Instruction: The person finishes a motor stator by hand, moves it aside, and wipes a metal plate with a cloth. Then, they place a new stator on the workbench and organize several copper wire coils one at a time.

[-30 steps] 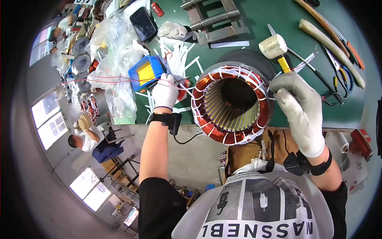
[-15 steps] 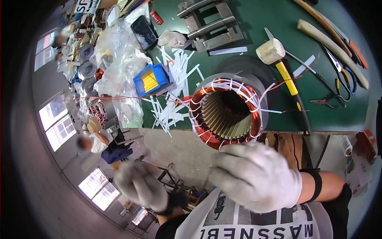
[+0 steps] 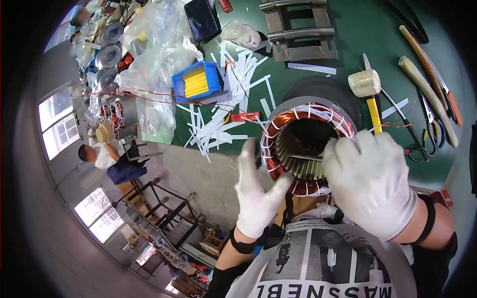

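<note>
A motor stator (image 3: pixel 271 155) stands at the table's near edge, its copper windings bound with white lacing and its bore facing up. Beside its left rim is my left hand (image 3: pixel 257 196), in a white glove, with thumb and fingers spread. My right hand (image 3: pixel 370 184), gloved too, lies over the right rim with its fingers curled down toward the bore. What those fingertips hold, if anything, is hidden. A thin pale line crosses the bore next to them. Red lead wires (image 3: pixel 247 117) run out left from the stator.
Left of the stator are scattered white paper strips (image 3: pixel 213 126), a blue bin (image 3: pixel 218 79) of yellow strips and plastic bags (image 3: pixel 154 74). On the right lie a mallet (image 3: pixel 364 83), scissors (image 3: pixel 431 119), pliers (image 3: pixel 416 153) and wooden sticks (image 3: pixel 427 94). A metal frame (image 3: pixel 300 35) sits behind.
My left hand has come up and right to the stator's left side, its fingers now spread. My right hand has moved up and right onto the rim. The whole view has shifted.
</note>
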